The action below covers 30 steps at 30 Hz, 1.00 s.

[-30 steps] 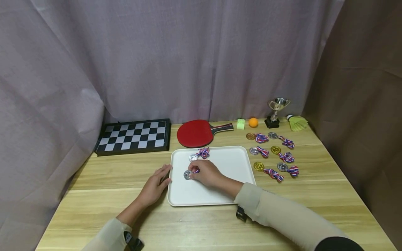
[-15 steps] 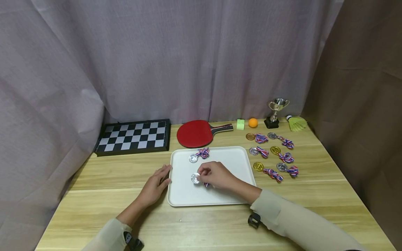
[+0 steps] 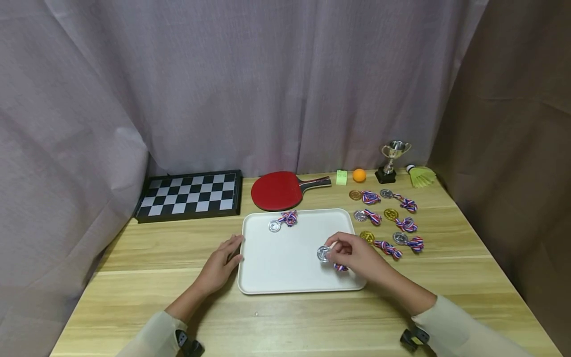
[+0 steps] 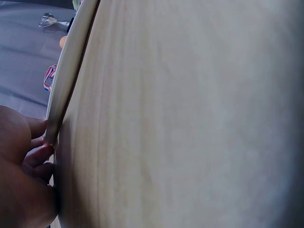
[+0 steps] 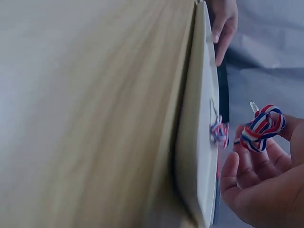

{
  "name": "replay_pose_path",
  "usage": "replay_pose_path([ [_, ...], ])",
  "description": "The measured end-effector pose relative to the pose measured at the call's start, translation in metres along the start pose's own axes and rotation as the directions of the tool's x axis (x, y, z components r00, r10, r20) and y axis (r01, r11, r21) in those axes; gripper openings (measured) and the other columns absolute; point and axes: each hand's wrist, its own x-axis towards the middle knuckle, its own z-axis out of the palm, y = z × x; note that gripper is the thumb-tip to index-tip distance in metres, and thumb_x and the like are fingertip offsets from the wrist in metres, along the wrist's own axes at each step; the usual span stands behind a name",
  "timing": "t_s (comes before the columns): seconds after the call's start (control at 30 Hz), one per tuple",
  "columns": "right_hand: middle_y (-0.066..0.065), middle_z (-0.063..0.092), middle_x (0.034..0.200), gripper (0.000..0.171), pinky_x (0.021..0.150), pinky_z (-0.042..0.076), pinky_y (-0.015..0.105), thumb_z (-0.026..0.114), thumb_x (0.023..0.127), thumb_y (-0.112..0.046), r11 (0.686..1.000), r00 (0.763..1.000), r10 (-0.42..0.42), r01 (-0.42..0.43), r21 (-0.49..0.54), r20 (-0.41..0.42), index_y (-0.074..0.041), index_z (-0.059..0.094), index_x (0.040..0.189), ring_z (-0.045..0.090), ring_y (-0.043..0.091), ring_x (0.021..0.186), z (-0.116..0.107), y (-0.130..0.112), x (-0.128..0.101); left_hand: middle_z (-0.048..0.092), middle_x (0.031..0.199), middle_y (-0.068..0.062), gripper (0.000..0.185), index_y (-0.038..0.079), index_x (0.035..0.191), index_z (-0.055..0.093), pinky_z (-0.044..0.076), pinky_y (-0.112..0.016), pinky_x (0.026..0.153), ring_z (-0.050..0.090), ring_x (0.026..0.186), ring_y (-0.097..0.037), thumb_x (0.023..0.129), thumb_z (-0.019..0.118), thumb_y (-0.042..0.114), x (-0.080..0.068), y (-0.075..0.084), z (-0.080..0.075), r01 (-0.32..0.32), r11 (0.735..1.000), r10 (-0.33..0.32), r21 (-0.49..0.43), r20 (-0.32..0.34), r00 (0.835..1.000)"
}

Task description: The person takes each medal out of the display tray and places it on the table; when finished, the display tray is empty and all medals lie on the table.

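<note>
My right hand [image 3: 333, 251] pinches a silver medal [image 3: 323, 254] just above the right part of the white tray [image 3: 285, 277]; its red, white and blue ribbon [image 3: 341, 267] hangs under my fingers. In the right wrist view the bunched ribbon [image 5: 261, 128] sits at my fingertips, clear of the tray [image 5: 202, 156]. A second silver medal [image 3: 274, 226] with its ribbon [image 3: 289, 217] lies at the tray's far left. My left hand [image 3: 223, 263] rests flat on the table, fingers touching the tray's left rim [image 4: 71, 61].
Several gold, silver and bronze medals [image 3: 388, 220] lie on the table right of the tray. Behind stand a red paddle [image 3: 276, 190], a chessboard [image 3: 189, 195], a green block [image 3: 341, 176], an orange ball [image 3: 359, 174], a small trophy [image 3: 392, 161] and a shuttlecock [image 3: 421, 174].
My right hand has carried the silver medal from the tray's left-centre across to its right side. The left hand has stayed at the tray's rim.
</note>
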Motion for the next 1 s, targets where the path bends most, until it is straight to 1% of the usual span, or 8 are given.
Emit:
replay_pose_path([
  [0.1, 0.006, 0.068, 0.086, 0.025, 0.060, 0.054, 0.026, 0.075, 0.095, -0.016, 0.999, 0.998, 0.028, -0.029, -0.028, -0.049, -0.007, 0.067, 0.117, 0.064, 0.019, 0.073, -0.013, 0.009, -0.015, 0.040, 0.162, -0.019, 0.054, 0.002, 0.155, 0.043, 0.014, -0.050, 0.130, 0.028, 0.154, -0.035, 0.105, 0.060, 0.010, 0.000, 0.000, 0.001, -0.001, 1.000, 0.001, -0.002, -0.001, 1.000],
  [0.17, 0.005, 0.067, 0.087, 0.027, 0.060, 0.054, 0.025, 0.076, 0.094, -0.015, 0.998, 0.996, 0.022, -0.027, -0.057, -0.091, -0.006, 0.067, 0.118, 0.063, 0.017, 0.074, -0.020, 0.016, -0.024, 0.040, 0.162, -0.018, 0.054, 0.002, 0.156, 0.043, 0.014, -0.050, 0.130, 0.028, 0.154, -0.035, 0.105, 0.059, 0.011, -0.001, 0.000, 0.001, 0.002, 1.000, -0.002, 0.002, 0.001, 1.000],
  [0.3, 0.004, 0.067, 0.090, 0.023, 0.065, 0.055, 0.022, 0.077, 0.093, -0.011, 0.990, 0.983, 0.000, -0.025, -0.135, -0.184, -0.005, 0.068, 0.114, 0.061, 0.011, 0.078, -0.032, 0.032, -0.042, 0.040, 0.162, -0.017, 0.054, 0.003, 0.156, 0.043, 0.014, -0.050, 0.130, 0.028, 0.154, -0.034, 0.105, 0.059, 0.011, -0.001, -0.001, 0.001, 0.007, 1.000, -0.007, 0.009, 0.005, 1.000],
  [0.4, 0.004, 0.068, 0.092, 0.019, 0.069, 0.056, 0.020, 0.077, 0.092, -0.006, 0.981, 0.971, -0.009, -0.038, -0.192, -0.238, -0.004, 0.069, 0.109, 0.061, 0.006, 0.081, -0.039, 0.043, -0.051, 0.041, 0.162, -0.017, 0.054, 0.002, 0.156, 0.043, 0.014, -0.050, 0.131, 0.028, 0.154, -0.035, 0.105, 0.059, 0.011, -0.001, 0.000, 0.001, 0.008, 1.000, -0.008, 0.006, 0.003, 1.000],
  [0.57, 0.003, 0.069, 0.091, 0.017, 0.068, 0.058, 0.019, 0.077, 0.090, -0.002, 0.960, 0.961, -0.017, -0.062, -0.273, -0.276, -0.002, 0.070, 0.106, 0.062, 0.004, 0.079, -0.045, 0.054, -0.060, 0.040, 0.162, -0.018, 0.054, 0.002, 0.156, 0.043, 0.014, -0.049, 0.131, 0.028, 0.154, -0.035, 0.105, 0.060, 0.010, -0.001, 0.000, 0.001, 0.010, 1.000, -0.010, 0.004, 0.000, 1.000],
  [0.8, -0.001, 0.068, 0.086, 0.017, 0.063, 0.055, 0.019, 0.079, 0.087, 0.000, 0.931, 0.955, -0.041, -0.070, -0.359, -0.292, -0.004, 0.071, 0.101, 0.059, 0.003, 0.075, -0.045, 0.058, -0.062, 0.039, 0.162, -0.018, 0.054, 0.004, 0.156, 0.043, 0.014, -0.049, 0.131, 0.027, 0.155, -0.034, 0.105, 0.059, 0.012, -0.001, 0.001, 0.000, 0.019, 1.000, -0.019, 0.009, 0.009, 1.000],
  [0.9, -0.002, 0.068, 0.085, 0.019, 0.063, 0.052, 0.020, 0.081, 0.085, -0.001, 0.916, 0.950, -0.063, -0.067, -0.395, -0.306, -0.005, 0.071, 0.101, 0.058, 0.003, 0.074, -0.044, 0.058, -0.064, 0.039, 0.163, -0.017, 0.054, 0.004, 0.156, 0.042, 0.014, -0.049, 0.131, 0.027, 0.155, -0.034, 0.105, 0.059, 0.012, -0.001, 0.001, 0.000, 0.017, 1.000, -0.017, 0.009, 0.009, 1.000],
  [1.0, -0.004, 0.068, 0.084, 0.021, 0.065, 0.052, 0.022, 0.083, 0.083, -0.002, 0.897, 0.941, -0.105, -0.050, -0.438, -0.323, -0.007, 0.073, 0.101, 0.058, 0.004, 0.075, -0.044, 0.058, -0.064, 0.039, 0.162, -0.018, 0.054, 0.004, 0.156, 0.042, 0.014, -0.049, 0.131, 0.027, 0.155, -0.034, 0.105, 0.059, 0.012, 0.000, 0.000, 0.000, 0.013, 1.000, -0.013, 0.009, 0.006, 1.000],
])
